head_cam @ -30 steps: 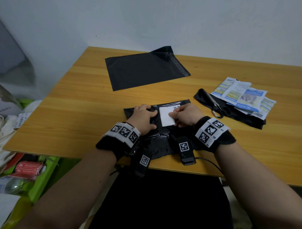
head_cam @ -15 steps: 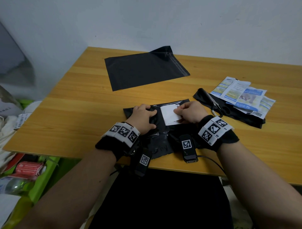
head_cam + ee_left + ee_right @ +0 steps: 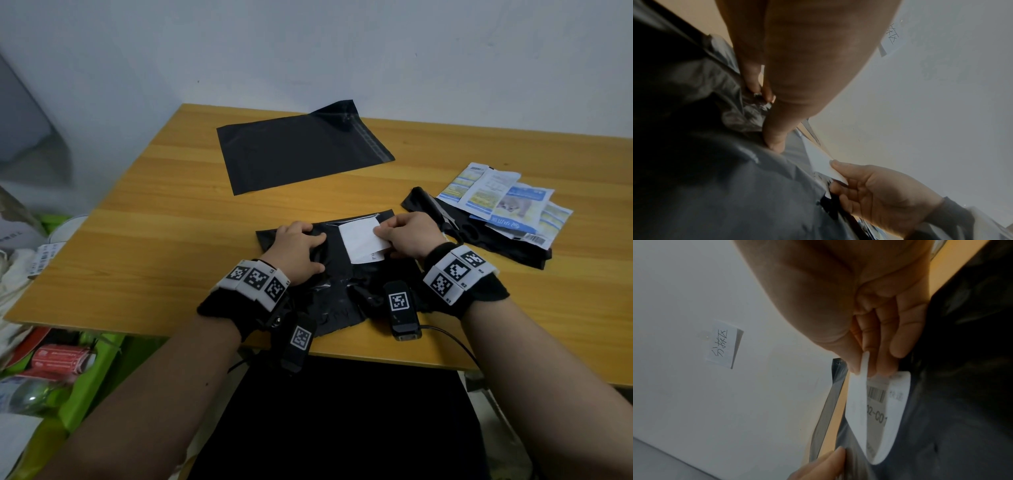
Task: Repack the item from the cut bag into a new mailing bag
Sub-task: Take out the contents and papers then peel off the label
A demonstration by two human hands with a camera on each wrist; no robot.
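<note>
A crumpled black bag (image 3: 339, 291) lies at the table's front edge with a white label (image 3: 359, 240) on it. My left hand (image 3: 308, 240) presses flat on the bag's left part, thumb (image 3: 774, 141) down on the plastic. My right hand (image 3: 382, 233) pinches the label's (image 3: 888, 410) right edge between thumb and fingers and curls it up off the bag; a barcode shows on its inner side. A flat new black mailing bag (image 3: 301, 147) lies at the back of the table. Blue and white packets (image 3: 503, 202) lie to the right on another black bag (image 3: 507, 246).
Scissors (image 3: 455, 222) rest on the black bag at the right, close to my right wrist. The wooden table (image 3: 154, 222) meets a white wall behind; a handwritten note (image 3: 723, 344) is stuck to it. Green bins with clutter (image 3: 51, 359) stand on the floor at the left.
My right hand has drawn the label's edge to the right and lifted it, so more of the label is peeled off the bag. My left hand has stayed pressed in place.
</note>
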